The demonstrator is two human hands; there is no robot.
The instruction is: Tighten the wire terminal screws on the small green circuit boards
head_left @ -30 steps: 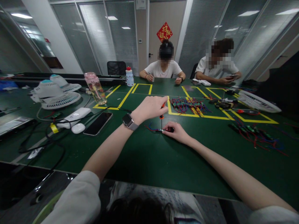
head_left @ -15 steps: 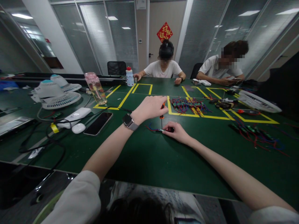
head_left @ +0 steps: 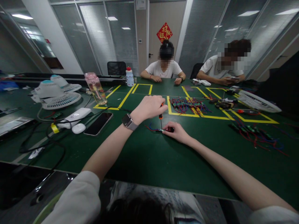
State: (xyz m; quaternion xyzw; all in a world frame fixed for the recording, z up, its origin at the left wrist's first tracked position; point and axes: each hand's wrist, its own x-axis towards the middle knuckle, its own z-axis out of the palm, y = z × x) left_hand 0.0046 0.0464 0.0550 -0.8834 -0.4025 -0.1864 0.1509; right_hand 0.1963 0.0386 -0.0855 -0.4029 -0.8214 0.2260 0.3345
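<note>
My left hand (head_left: 151, 107), with a watch on its wrist, is closed round the orange and black handle of a screwdriver (head_left: 160, 116). The shaft points straight down, and its tip meets a small circuit board (head_left: 159, 130) lying on the green table (head_left: 140, 155). Red and blue wires run off the board's left end. Pinched at the board's right end, my right hand (head_left: 177, 132) keeps it against the table top. The fingers cover part of the board, so the exact spot under the tip is too small to make out.
Wired circuit boards (head_left: 189, 105) lie in rows inside yellow tape, with more boards (head_left: 257, 132) at right. A phone (head_left: 99, 123), a power strip (head_left: 74, 117), a pink-lidded bottle (head_left: 96, 88) and white fans (head_left: 58, 95) stand left. Two people sit across the table.
My left hand and the screwdriver handle have shifted very slightly; the tip stays on the board. Across the table, one person's hand has moved from beside the small bottle to in front of their body.
</note>
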